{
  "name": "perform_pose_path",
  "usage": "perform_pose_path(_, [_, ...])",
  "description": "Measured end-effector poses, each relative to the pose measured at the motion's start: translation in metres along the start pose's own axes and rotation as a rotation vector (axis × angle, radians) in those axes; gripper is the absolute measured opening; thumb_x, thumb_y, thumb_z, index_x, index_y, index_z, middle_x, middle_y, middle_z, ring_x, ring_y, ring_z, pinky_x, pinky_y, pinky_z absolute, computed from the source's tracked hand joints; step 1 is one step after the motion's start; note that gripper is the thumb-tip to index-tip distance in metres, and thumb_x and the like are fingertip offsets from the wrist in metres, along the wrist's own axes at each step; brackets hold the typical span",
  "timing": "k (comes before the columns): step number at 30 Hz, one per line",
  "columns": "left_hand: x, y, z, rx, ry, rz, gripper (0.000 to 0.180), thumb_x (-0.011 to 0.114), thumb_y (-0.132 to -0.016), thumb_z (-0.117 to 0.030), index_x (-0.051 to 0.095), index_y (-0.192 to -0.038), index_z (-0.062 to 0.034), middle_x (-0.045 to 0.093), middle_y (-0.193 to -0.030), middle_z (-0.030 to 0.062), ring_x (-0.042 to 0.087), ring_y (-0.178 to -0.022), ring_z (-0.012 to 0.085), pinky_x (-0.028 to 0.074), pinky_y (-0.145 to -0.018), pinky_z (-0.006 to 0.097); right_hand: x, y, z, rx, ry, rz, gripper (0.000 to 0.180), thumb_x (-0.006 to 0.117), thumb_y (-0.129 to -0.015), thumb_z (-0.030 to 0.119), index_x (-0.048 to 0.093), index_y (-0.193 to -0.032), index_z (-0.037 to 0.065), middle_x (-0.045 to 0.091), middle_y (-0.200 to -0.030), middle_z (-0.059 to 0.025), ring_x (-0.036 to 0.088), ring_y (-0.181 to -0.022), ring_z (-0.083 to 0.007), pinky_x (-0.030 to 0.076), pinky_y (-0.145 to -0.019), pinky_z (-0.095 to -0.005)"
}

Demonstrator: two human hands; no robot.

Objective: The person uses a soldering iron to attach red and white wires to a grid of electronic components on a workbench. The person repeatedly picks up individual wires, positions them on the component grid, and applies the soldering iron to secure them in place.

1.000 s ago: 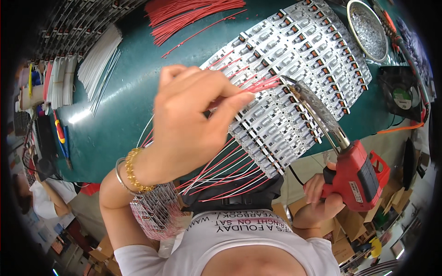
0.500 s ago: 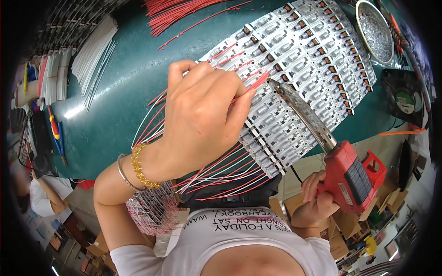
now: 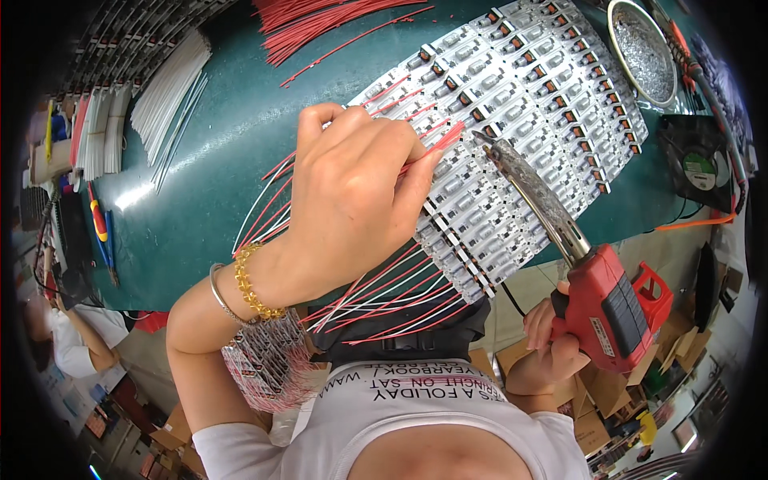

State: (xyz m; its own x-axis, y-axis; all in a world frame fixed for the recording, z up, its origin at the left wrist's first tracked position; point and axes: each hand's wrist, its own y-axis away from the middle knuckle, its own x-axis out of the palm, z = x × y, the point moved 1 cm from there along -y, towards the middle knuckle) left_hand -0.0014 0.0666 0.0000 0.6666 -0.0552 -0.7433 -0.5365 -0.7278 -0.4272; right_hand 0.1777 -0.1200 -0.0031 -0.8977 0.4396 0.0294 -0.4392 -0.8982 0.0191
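My left hand [image 3: 352, 200] pinches a thin red wire [image 3: 436, 144] and holds its end down on the panel of white circuit strips [image 3: 520, 104] lying on the green table. My right hand [image 3: 552, 336] grips a red soldering gun [image 3: 612, 308]. Its long metal tip [image 3: 488, 144] reaches up to the board right beside the wire's end. Red and white wires [image 3: 392, 296] joined to the nearer strips hang over the table's front edge toward me.
A heap of loose red wires [image 3: 320, 24] lies at the back, a bunch of white wires [image 3: 168, 96] at the left. A round metal dish [image 3: 640, 48] and a black fan [image 3: 700, 160] stand at the right. Another person's arm [image 3: 72, 336] shows at far left.
My left hand has slid right and toward me along the strips with the red wire. The soldering gun's tip has followed it and now sits beside the wire's end.
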Motion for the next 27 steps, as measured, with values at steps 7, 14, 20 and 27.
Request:
perform_pose_path(7, [-0.002, -0.001, 0.0, 0.048, -0.046, -0.044, 0.011, 0.071, -0.072, -0.004, 0.061, -0.067, -0.0063, 0.056, -0.06, 0.0018, 0.048, -0.055, 0.018, 0.036, -0.071, 0.032, 0.003, 0.001, 0.005, 0.033, -0.012, -0.031, 0.077, 0.059, -0.081, 0.055, 0.042, -0.12, -0.01, 0.041, -0.044, 0.0024, 0.039, -0.035, -0.0088, 0.036, -0.039, -0.023])
perform_pose_path(14, [-0.019, -0.002, -0.009, -0.037, 0.054, -0.026, 0.012, 0.07, -0.073, -0.007, 0.06, -0.067, -0.0059, 0.056, -0.059, 0.001, 0.048, -0.053, 0.0159, 0.035, -0.072, 0.032, -0.007, 0.004, 0.006, 0.016, -0.018, -0.024, 0.081, 0.056, -0.082, 0.057, 0.039, -0.12, -0.012, 0.041, -0.044, 0.0018, 0.039, -0.035, -0.0093, 0.037, -0.039, -0.0236])
perform_pose_path(20, [0.001, 0.006, -0.013, -0.03, 0.003, 0.005, 0.015, 0.072, -0.073, -0.007, 0.058, -0.066, -0.0075, 0.052, -0.059, -0.0006, 0.046, -0.055, 0.0158, 0.034, -0.071, 0.032, -0.013, 0.013, 0.001, 0.008, -0.001, -0.062, 0.079, 0.055, -0.082, 0.057, 0.04, -0.118, -0.012, 0.041, -0.044, 0.0011, 0.039, -0.035, -0.0097, 0.037, -0.039, -0.0239])
perform_pose_path(27, [0.01, 0.008, -0.011, 0.016, -0.027, -0.052, 0.017, 0.072, -0.071, -0.005, 0.057, -0.065, -0.0079, 0.051, -0.058, -0.0006, 0.046, -0.055, 0.0168, 0.034, -0.071, 0.033, -0.008, 0.011, -0.002, 0.055, -0.019, -0.04, 0.073, 0.059, -0.081, 0.054, 0.043, -0.112, -0.009, 0.043, -0.046, -0.0005, 0.042, -0.036, -0.0109, 0.036, -0.039, -0.024])
